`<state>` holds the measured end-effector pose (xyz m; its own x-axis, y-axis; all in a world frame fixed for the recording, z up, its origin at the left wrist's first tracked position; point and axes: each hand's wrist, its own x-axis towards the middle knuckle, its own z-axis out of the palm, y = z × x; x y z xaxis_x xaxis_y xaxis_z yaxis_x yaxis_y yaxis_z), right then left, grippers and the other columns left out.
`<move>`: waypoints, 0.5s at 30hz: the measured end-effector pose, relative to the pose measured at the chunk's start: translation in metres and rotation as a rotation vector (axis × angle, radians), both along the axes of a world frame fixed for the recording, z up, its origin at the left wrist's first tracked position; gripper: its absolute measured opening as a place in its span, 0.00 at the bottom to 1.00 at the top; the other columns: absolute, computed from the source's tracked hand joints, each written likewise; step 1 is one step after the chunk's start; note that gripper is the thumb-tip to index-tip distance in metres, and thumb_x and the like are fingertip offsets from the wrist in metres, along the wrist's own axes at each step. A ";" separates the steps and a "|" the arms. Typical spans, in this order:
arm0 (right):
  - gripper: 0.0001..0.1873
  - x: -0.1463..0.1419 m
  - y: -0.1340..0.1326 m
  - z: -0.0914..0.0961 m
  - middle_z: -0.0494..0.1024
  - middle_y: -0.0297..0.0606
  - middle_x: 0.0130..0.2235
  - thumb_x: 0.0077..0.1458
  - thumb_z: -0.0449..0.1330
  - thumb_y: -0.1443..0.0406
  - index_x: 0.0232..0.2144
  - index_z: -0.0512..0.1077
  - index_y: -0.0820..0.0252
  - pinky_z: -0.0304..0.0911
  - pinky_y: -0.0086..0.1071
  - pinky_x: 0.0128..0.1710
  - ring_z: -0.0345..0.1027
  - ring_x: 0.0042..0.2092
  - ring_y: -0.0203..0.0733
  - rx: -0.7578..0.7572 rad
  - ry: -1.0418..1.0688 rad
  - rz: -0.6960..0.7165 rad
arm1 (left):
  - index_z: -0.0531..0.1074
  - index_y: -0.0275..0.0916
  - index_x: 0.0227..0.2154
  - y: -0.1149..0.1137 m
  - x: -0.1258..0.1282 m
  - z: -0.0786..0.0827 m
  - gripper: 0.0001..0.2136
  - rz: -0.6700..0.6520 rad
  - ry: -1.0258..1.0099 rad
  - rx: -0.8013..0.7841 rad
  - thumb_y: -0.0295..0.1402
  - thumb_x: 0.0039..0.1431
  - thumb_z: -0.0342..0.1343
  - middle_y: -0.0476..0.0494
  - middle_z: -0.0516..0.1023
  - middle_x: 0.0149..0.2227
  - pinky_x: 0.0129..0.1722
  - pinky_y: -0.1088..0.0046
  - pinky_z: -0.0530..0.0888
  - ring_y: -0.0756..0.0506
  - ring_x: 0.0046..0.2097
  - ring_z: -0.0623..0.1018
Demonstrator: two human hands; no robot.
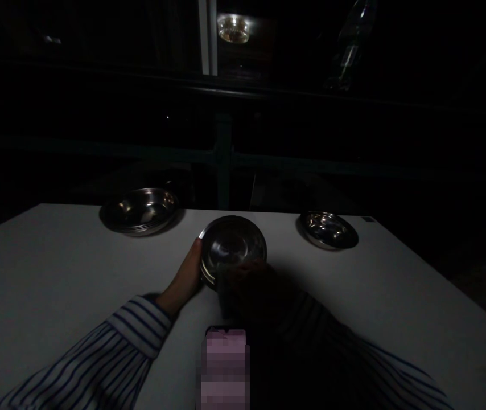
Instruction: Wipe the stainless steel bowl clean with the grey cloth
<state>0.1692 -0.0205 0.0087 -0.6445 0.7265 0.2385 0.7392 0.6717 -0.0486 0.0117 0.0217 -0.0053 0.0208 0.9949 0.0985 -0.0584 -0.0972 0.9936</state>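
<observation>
The person's left hand (pixel 185 274) is pressing against the left edge of a middle stainless steel bowl (pixel 232 245), its fingers (pixel 197 253) curled around the outside of the rim in a closed, cupping grip. The bowl is standing tilted, with its inside turned toward the camera, and is sitting near the centre of the far half of the white worktop (pixel 33 273). Its lower edge shows a doubled rim, but the view does not settle whether this is a second bowl beneath it, or whether the bowl is touching the worktop.

The right hand (pixel 243 285) is lying deep in shadow against the near side of the same bowl, overlapping its lower rim. It is too dark to tell whether that hand is open or gripping. Both arms are reaching forward in blue-and-white striped sleeves (pixel 110 353), with the right sleeve falling mostly into shadow.

A second steel bowl (pixel 139 210) is sitting near the far edge of the worktop to the left of the middle bowl, well clear of the hands, and a third steel bowl (pixel 327 229) is sitting near the far edge to the right. Both are resting with their open sides up. A pixelated pink object (pixel 225 370) is lying at the near edge of the view, just below the hands, too blurred to identify. Beyond the worktop, a dark railing post (pixel 223 159) is rising out of the gloom, with a glass ceiling lamp (pixel 233 27) glowing faintly above it.
</observation>
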 end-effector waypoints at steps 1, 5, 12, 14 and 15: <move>0.19 0.003 -0.001 0.002 0.75 0.45 0.43 0.56 0.50 0.59 0.48 0.66 0.61 0.57 0.46 0.42 0.66 0.45 0.50 -0.002 -0.026 -0.013 | 0.72 0.35 0.42 0.000 0.000 0.001 0.27 -0.040 -0.065 -0.035 0.53 0.53 0.44 0.41 0.79 0.40 0.52 0.63 0.65 0.41 0.51 0.71; 0.17 0.005 -0.002 0.010 0.75 0.44 0.43 0.55 0.49 0.60 0.43 0.70 0.63 0.55 0.48 0.42 0.65 0.45 0.52 -0.050 -0.102 -0.055 | 0.72 0.34 0.39 0.001 -0.001 0.004 0.22 -0.094 -0.255 -0.169 0.48 0.51 0.49 0.44 0.80 0.34 0.47 0.63 0.68 0.40 0.43 0.75; 0.20 0.009 0.000 0.014 0.74 0.42 0.47 0.55 0.49 0.60 0.48 0.67 0.60 0.54 0.48 0.44 0.63 0.49 0.52 -0.108 -0.102 0.020 | 0.67 0.37 0.45 0.007 -0.001 -0.007 0.21 0.001 -0.303 0.004 0.44 0.52 0.51 0.47 0.76 0.40 0.47 0.66 0.67 0.44 0.44 0.73; 0.21 0.008 0.001 0.011 0.73 0.42 0.48 0.55 0.50 0.60 0.50 0.64 0.60 0.55 0.48 0.44 0.62 0.50 0.52 -0.116 -0.087 0.055 | 0.66 0.38 0.47 0.008 -0.001 -0.012 0.22 -0.012 -0.281 0.034 0.46 0.53 0.49 0.47 0.76 0.42 0.49 0.66 0.66 0.44 0.46 0.72; 0.21 0.006 0.002 0.008 0.72 0.43 0.48 0.55 0.50 0.61 0.51 0.63 0.60 0.56 0.48 0.44 0.63 0.50 0.51 -0.113 -0.079 0.074 | 0.66 0.39 0.47 0.008 0.000 -0.014 0.22 -0.021 -0.273 0.038 0.47 0.54 0.48 0.47 0.75 0.43 0.50 0.65 0.66 0.44 0.47 0.72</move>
<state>0.1757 -0.0183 0.0165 -0.7108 0.6956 0.1044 0.6924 0.7181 -0.0707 0.0113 0.0294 -0.0191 0.0090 0.9900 0.1409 -0.3256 -0.1303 0.9365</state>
